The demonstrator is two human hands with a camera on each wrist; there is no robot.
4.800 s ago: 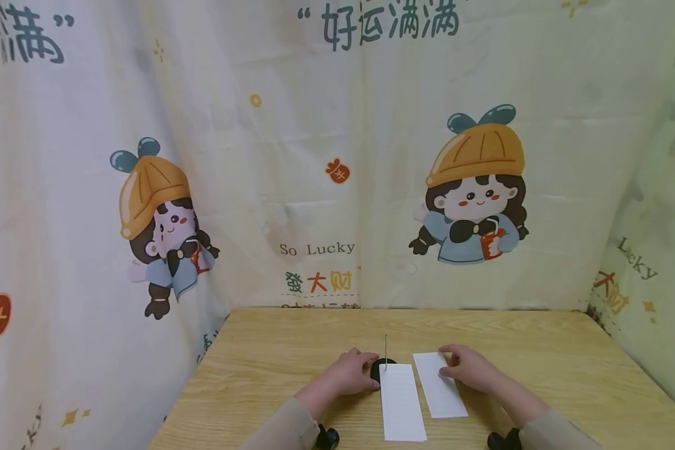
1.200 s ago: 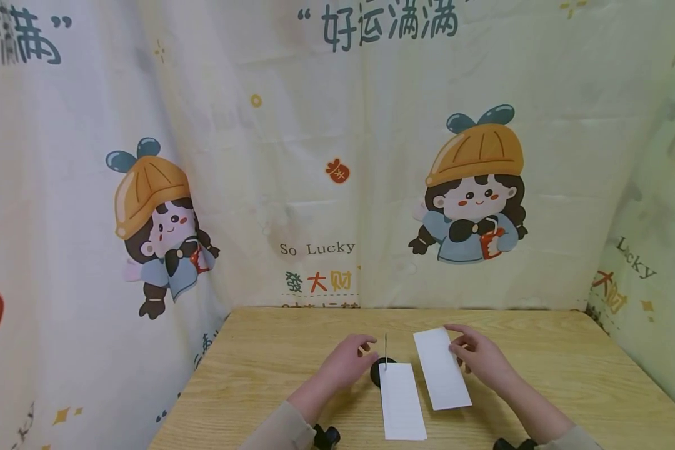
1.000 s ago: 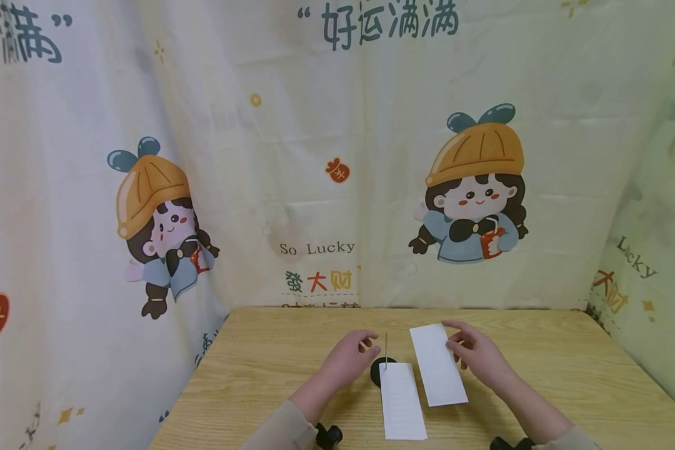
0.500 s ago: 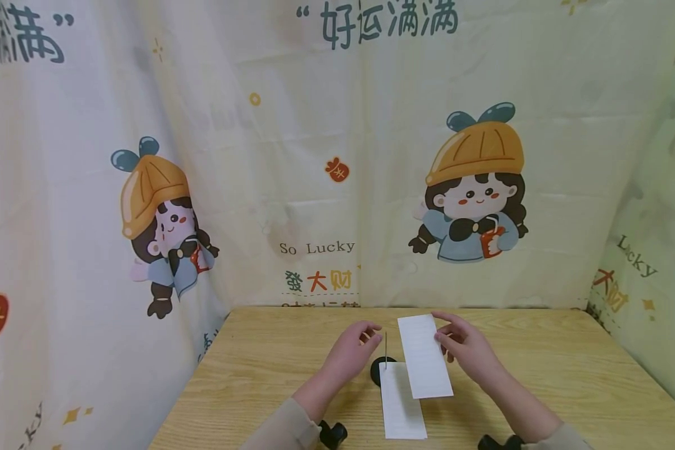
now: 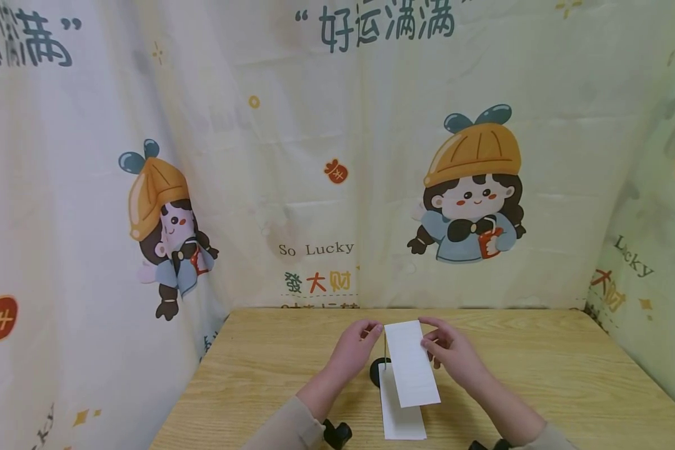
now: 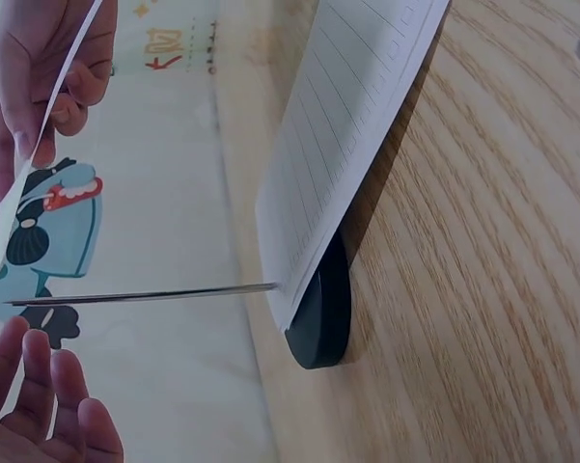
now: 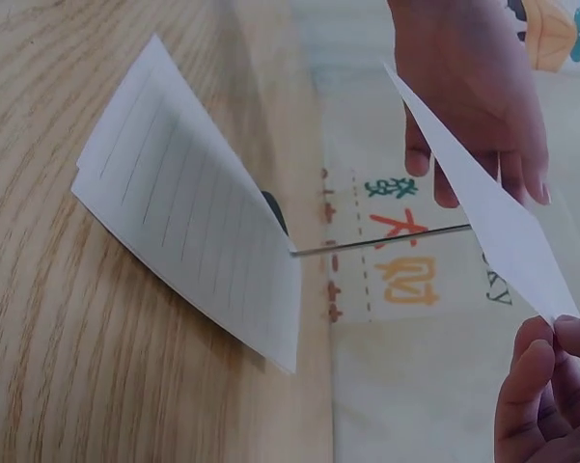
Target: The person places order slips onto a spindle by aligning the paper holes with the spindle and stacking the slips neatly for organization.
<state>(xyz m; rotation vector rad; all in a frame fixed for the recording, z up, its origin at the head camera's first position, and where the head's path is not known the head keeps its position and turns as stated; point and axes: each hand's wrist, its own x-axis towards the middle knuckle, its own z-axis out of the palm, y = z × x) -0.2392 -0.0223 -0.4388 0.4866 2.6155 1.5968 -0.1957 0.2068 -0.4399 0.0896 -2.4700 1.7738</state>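
My right hand (image 5: 452,350) pinches a white lined sheet of paper (image 5: 413,369) by its right edge, holding it up in the air. The sheet's top left corner is beside the tip of an upright metal spike (image 6: 145,296). That spike rises from a round black base (image 6: 326,309) on the table. Lined sheets (image 7: 193,203) are stuck low on the spike, over part of the base and slanting down toward the near side. My left hand (image 5: 355,344), fingers loosely bent and holding nothing, has its fingertips right by the spike's tip and the held sheet's corner.
The light wooden table (image 5: 281,337) ends at the back against a printed curtain (image 5: 292,156), which also hangs along the left and right sides. A black device (image 5: 337,434) is worn at my left wrist.
My right hand has lifted the sheet off the table and carried it left, over the spiked sheets. From the black base, my left hand has risen to the spike's tip.
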